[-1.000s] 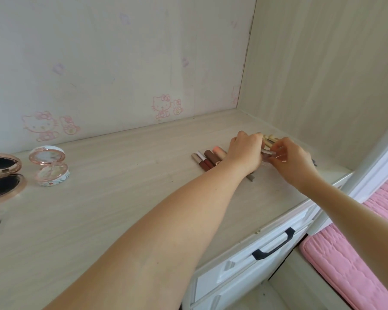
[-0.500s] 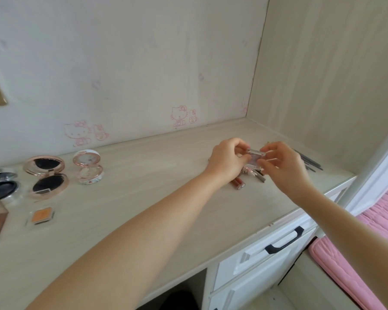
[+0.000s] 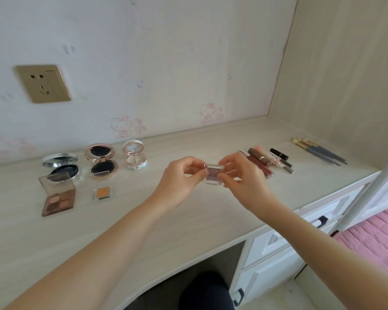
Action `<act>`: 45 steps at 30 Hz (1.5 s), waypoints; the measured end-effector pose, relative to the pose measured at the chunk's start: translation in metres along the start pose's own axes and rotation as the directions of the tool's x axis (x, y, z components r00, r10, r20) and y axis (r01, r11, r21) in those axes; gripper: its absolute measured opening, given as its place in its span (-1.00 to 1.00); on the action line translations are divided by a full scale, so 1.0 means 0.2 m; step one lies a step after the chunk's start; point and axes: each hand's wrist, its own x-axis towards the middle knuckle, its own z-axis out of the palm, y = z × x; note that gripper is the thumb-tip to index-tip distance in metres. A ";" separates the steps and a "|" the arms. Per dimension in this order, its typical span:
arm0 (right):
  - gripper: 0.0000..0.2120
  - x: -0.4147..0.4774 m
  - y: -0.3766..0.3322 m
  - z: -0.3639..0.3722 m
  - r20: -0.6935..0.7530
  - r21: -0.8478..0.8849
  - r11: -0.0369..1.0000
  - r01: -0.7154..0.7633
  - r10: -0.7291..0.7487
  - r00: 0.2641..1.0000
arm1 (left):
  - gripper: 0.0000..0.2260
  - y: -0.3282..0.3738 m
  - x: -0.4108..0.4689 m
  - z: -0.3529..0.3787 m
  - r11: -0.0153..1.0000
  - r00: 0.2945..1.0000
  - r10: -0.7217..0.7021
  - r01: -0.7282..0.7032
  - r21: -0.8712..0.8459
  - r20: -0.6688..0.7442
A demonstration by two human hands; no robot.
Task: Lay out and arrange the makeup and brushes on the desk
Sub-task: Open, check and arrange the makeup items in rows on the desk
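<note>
Small clear eyeshadow case (image 3: 214,174) pinched at both ends above the middle of the surface (image 3: 188,222), apparently lifted clear of it; lid state not discernible. Left hand (image 3: 183,175): fingers curled, thumb and forefinger closed on the case's left end. Right hand (image 3: 241,179): fingers narrow, thumb and fingertips closed on its right end.

Toward the left back edge, in a row and all open: silver compact (image 3: 61,166), rose-gold compact (image 3: 101,162), white floral compact (image 3: 134,157). In front of these: brown quad palette (image 3: 58,196) and orange single pan (image 3: 102,192). Toward the right back corner: lip tubes (image 3: 267,161) in a row just behind the right hand, brushes (image 3: 318,151) laid together beyond.

Likely step: opening the case or carrying it to a place beside the orange single pan.

Hazards:
- Smooth plastic held by fingertips alone, hence a drop and a cracked pan on any loosening of either pinch.
- Lid springing open under prying.
- Right wrist brushing the lip tubes and rolling them out of line.
</note>
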 end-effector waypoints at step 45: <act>-0.58 -0.20 -0.38 0.76 0.267 -0.090 0.919 0.383 -0.348 0.899 | -0.69 -0.26 -0.52 -0.65 0.562 0.893 -0.450 0.303 -0.769 0.023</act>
